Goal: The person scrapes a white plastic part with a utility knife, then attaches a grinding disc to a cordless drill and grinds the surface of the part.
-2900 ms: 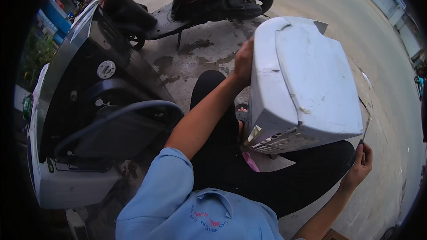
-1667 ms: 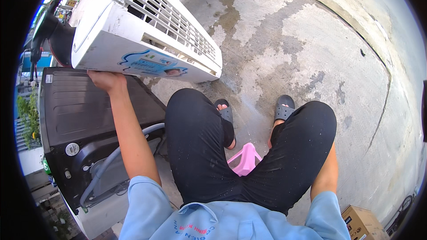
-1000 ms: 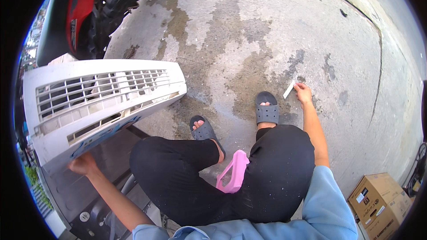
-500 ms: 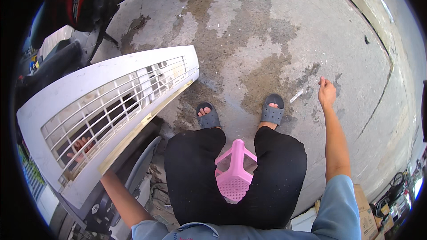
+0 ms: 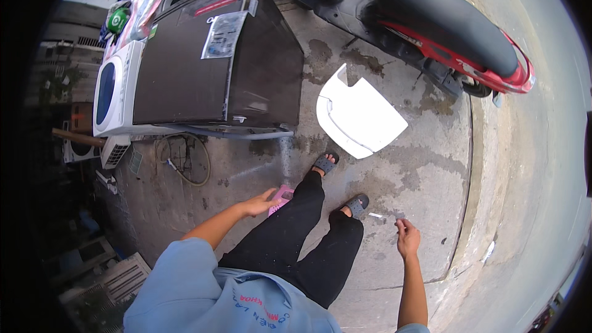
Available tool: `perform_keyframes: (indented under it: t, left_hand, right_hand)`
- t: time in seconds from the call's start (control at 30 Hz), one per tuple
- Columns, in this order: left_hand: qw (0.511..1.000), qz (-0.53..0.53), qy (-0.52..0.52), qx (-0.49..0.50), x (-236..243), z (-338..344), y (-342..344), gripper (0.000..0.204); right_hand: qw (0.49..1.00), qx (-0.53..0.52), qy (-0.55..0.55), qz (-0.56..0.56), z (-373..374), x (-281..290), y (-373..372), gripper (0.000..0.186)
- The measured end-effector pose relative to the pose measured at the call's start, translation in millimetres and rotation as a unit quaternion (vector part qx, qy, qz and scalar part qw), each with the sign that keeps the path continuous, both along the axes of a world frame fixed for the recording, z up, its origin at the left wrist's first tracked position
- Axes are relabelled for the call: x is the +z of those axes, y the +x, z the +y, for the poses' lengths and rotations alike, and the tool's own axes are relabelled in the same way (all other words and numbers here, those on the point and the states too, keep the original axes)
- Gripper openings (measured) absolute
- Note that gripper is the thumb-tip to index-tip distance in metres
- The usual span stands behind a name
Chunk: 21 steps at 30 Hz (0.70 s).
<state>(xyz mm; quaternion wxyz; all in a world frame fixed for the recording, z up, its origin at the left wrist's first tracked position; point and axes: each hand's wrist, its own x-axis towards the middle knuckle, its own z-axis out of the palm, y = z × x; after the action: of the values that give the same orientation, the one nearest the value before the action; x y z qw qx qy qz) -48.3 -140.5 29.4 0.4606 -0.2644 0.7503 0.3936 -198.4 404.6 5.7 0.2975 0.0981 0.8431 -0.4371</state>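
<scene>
The left hand [image 5: 260, 202] hangs low beside the left thigh, fingers loosely spread, its tips at the edge of a small pink plastic stool [image 5: 280, 197] that stands on the concrete floor [image 5: 425, 179] just behind the left leg; whether the fingers actually grip the stool or only brush it cannot be told. The right hand [image 5: 407, 238] is held out to the right of the legs, fingers drawn together and curled, with something small and pale pinched at the fingertips (too small to make out). Just ahead of it, on the floor by the right sandal [image 5: 357, 205], lies a short white stick-like piece [image 5: 375, 215]. The left sandal [image 5: 324, 163] is planted a step further forward.

Beyond the feet a white plastic cover panel [image 5: 361, 116] lies flat on the damp, stained concrete, close to the left sandal but apart from it. To its left stands a dark brown top-loading washing machine [image 5: 216, 61], with a white washing machine [image 5: 114, 89] pressed against its far side and a coiled hose [image 5: 185, 159] on the floor at its foot. Past the panel, a red scooter with a black seat [image 5: 444, 24] is parked along the kerb.
</scene>
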Motion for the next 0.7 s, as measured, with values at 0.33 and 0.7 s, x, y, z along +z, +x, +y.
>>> perform_keyframes:
  t: [0.33, 0.7]
  left_hand:
    - [0.966, 0.131, 0.079, -0.207, 183, 80, 164, 0.060]
    - [0.386, 0.336, -0.156, 0.845, 177, -172, 485, 0.028]
  right_hand:
    - [0.763, 0.645, -0.027, -0.024, -197, 147, 79, 0.036]
    - [0.613, 0.762, -0.050, 0.203, -558, 206, -43, 0.035]
